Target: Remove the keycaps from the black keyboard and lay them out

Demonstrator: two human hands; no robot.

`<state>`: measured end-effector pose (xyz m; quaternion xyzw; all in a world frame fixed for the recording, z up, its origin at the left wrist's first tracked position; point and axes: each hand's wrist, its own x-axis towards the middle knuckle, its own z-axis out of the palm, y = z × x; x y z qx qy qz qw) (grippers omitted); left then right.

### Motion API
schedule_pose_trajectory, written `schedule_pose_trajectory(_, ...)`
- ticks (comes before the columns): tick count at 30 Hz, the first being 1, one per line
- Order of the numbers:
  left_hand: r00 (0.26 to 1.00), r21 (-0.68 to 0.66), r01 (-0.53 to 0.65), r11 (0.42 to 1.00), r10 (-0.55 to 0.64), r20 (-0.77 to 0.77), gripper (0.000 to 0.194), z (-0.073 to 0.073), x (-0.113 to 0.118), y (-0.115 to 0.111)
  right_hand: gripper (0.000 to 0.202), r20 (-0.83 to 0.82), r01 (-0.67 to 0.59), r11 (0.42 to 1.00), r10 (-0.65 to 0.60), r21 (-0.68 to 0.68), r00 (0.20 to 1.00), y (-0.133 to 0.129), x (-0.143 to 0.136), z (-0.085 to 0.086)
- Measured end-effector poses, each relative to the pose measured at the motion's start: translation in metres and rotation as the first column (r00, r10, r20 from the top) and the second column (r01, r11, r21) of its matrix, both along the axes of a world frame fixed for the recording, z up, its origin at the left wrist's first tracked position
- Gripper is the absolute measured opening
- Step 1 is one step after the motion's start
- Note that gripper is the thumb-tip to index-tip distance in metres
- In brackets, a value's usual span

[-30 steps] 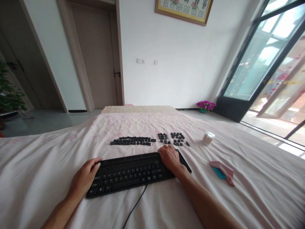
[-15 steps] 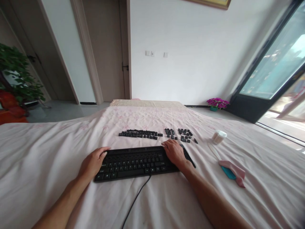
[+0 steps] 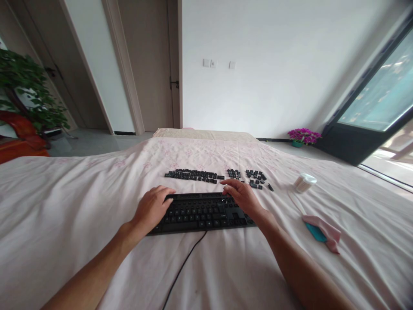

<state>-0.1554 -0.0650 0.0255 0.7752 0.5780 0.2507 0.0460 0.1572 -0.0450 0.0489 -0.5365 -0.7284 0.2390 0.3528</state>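
Note:
A black keyboard (image 3: pixel 183 224) lies across the bed with its cable running toward me. Dark bare spots show among its keys, mostly in the upper rows and on the right. My left hand (image 3: pixel 154 209) covers the keyboard's left end, fingers stretched to the right along the far edge and thumb apart from them. Over the upper right part is my right hand (image 3: pixel 243 196), with thumb and forefinger brought together. A tiny glint shows just below these fingertips; what they hold is too small to make out. Loose black keycaps (image 3: pixel 193 175) lie in groups beyond the keyboard.
To the right stands a white-lidded round container (image 3: pixel 305 183), with a pink and blue cloth item (image 3: pixel 322 232) nearer me. A wrinkled pale pink sheet (image 3: pixel 97 198) covers the bed. Purple flowers (image 3: pixel 303 136) and a leafy plant (image 3: pixel 29 90) stand beyond it.
My left hand has moved right from the keyboard's left edge onto its keys. My right hand has lifted slightly, uncovering more of the right-hand keys. The whole view has shifted a little.

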Motion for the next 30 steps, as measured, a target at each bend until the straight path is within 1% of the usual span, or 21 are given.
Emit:
schedule_pose_trajectory(2,0.994,-0.031,0.106,0.994,-0.105,0.033,0.023,0.006,0.029,0.0,0.031,-0.061,-0.039,0.996,0.035,-0.076,0.998,-0.002,-0.002,0.0)
schedule_pose_trajectory(4,0.98,-0.034,0.185,0.982,-0.181,0.087,0.02,0.005,0.057,0.0,0.03,-0.101,-0.093,0.989,0.081,-0.111,0.992,-0.003,-0.003,0.001)
schedule_pose_trajectory(6,0.962,-0.035,0.243,0.969,-0.236,0.136,0.018,-0.002,0.081,0.0,0.029,-0.13,-0.148,0.981,0.131,-0.128,0.983,-0.003,-0.002,-0.001)
schedule_pose_trajectory(7,0.957,-0.037,0.252,0.967,-0.244,0.156,0.017,-0.007,0.091,-0.001,0.029,-0.146,-0.173,0.974,0.152,-0.146,0.977,-0.002,-0.001,-0.002)
schedule_pose_trajectory(10,0.952,0.018,0.238,0.971,-0.237,0.195,0.018,-0.021,0.11,-0.006,0.03,-0.202,-0.222,0.954,0.182,-0.201,0.962,-0.002,0.0,-0.009)
schedule_pose_trajectory(12,0.951,0.06,0.224,0.973,-0.232,0.204,0.018,-0.027,0.114,-0.011,0.03,-0.216,-0.234,0.95,0.189,-0.208,0.958,-0.003,0.0,-0.012)
schedule_pose_trajectory(14,0.948,0.076,0.228,0.971,-0.239,0.208,0.017,-0.03,0.114,-0.015,0.027,-0.181,-0.24,0.957,0.21,-0.165,0.961,-0.006,-0.001,-0.013)
schedule_pose_trajectory(16,0.945,0.075,0.237,0.969,-0.247,0.213,0.016,-0.03,0.112,-0.017,0.023,-0.093,-0.252,0.965,0.245,-0.074,0.965,-0.01,-0.003,-0.009)
schedule_pose_trajectory(18,0.944,0.078,0.239,0.968,-0.25,0.215,0.016,-0.029,0.11,-0.018,0.019,0.015,-0.282,0.959,0.282,0.018,0.959,-0.013,-0.004,-0.006)
schedule_pose_trajectory(20,0.944,0.089,0.239,0.967,-0.253,0.214,0.016,-0.029,0.11,-0.018,0.018,0.086,-0.315,0.948,0.31,0.05,0.947,-0.014,-0.004,-0.004)
schedule_pose_trajectory(22,0.944,0.098,0.241,0.966,-0.257,0.208,0.016,-0.03,0.111,-0.018,0.021,0.082,-0.312,0.949,0.308,0.041,0.948,-0.012,-0.005,-0.007)
schedule_pose_trajectory(24,0.945,0.107,0.241,0.965,-0.258,0.201,0.015,-0.031,0.111,-0.018,0.026,0.016,-0.283,0.958,0.283,0.035,0.959,-0.01,-0.005,-0.013)
schedule_pose_trajectory(26,0.948,0.116,0.238,0.964,-0.256,0.191,0.015,-0.032,0.112,-0.017,0.03,-0.04,-0.268,0.962,0.27,0.057,0.962,-0.009,-0.006,-0.017)
schedule_pose_trajectory(28,0.95,0.117,0.236,0.965,-0.254,0.179,0.016,-0.032,0.112,-0.017,0.035,-0.048,-0.25,0.963,0.256,0.101,0.966,-0.011,-0.006,-0.015)
schedule_pose_trajectory(30,0.953,0.111,0.235,0.966,-0.251,0.167,0.018,-0.032,0.112,-0.017,0.038,-0.02,-0.195,0.971,0.199,0.135,0.98,-0.014,-0.006,-0.007)
